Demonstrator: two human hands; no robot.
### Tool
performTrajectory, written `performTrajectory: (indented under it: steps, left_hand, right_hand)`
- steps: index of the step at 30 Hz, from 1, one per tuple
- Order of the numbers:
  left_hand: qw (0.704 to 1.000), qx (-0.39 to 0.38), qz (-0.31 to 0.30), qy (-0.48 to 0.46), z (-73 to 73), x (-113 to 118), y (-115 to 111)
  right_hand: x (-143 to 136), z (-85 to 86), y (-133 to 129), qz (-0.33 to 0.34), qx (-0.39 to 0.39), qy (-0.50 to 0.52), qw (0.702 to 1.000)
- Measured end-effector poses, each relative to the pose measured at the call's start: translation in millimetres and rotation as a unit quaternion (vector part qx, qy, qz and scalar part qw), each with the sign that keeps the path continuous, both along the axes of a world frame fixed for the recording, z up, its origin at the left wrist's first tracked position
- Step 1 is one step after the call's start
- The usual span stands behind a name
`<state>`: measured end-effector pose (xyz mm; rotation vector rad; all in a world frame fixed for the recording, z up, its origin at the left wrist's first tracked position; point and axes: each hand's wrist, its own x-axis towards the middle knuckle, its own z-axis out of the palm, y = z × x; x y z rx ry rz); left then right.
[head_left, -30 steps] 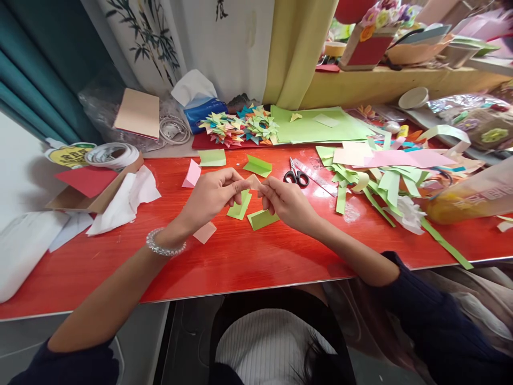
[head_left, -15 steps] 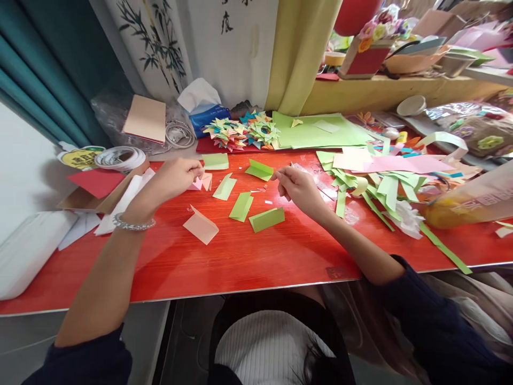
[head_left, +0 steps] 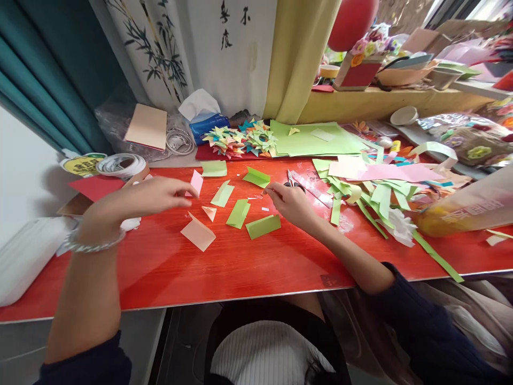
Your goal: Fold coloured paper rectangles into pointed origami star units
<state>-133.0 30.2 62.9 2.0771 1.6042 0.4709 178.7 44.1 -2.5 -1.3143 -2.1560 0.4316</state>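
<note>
Broadly, red bench: spans the frame from left to right, its front edge in the lower half; the bare part lies nearest the person.
Green sheets: a flat stack at upper centre, probably kept at the back to leave working room.
Paper strips: a loose, tangled heap at centre right, apparently pushed aside.
Left hand: left of centre, released, fingers loosely stretched towards the pink paper; whether they touch it is unclear.
Right hand: at centre, fingers curled together just beside a folded green paper; I cannot tell whether they grip anything.
Pointed paper rings: two, multicoloured, side by side at upper centre.
Peach paper: creased, one flap raised, below the left fingertips; green pieces lie spread to its right, perhaps so each can be picked up singly.
Scissors: black-handled, partly behind the right hand, within easy reach.
Peach triangle: small, folded, lying between the peach paper and the greens.
White scraps: tiny, at centre.
</note>
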Motion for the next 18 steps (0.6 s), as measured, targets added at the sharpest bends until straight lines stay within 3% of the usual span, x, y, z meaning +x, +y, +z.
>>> performTrajectory:
  steps: [2, 5, 8, 11, 14, 18]
  left_hand:
    - [0.987, -0.079, -0.110, 0.086, 0.2, 1.1, -9.6]
    - [0.981, -0.034, -0.150, 0.120, -6.0, 6.7, -19.4]
    - [0.997, 0.010, -0.067, 0.046, -6.7, 20.7, -26.4]
    - [0.994, 0.049, 0.051, -0.088, -2.8, 47.6, -31.8]
    - [0.981, 0.052, 0.051, -0.179, -4.9, 80.4, -30.5]
    - [0.975, 0.070, 0.043, -0.206, -16.7, 111.1, -18.2]
  right_hand:
    - [-1.2, -3.8, -0.5, 0.014, 0.012, -0.011, 1.000]
    - [-2.7, -3.9, -3.4, 0.031, -0.015, 0.028, 0.999]
    - [-4.9, 4.9, -11.4, 0.071, -0.117, 0.163, 0.977]
    - [-9.2, 16.2, -21.7, 0.140, -0.251, 0.290, 0.913]
    - [-13.5, 21.0, -26.2, 0.164, -0.336, 0.341, 0.863]
    - [-11.4, 18.5, -19.4, 0.107, -0.317, 0.385, 0.860]
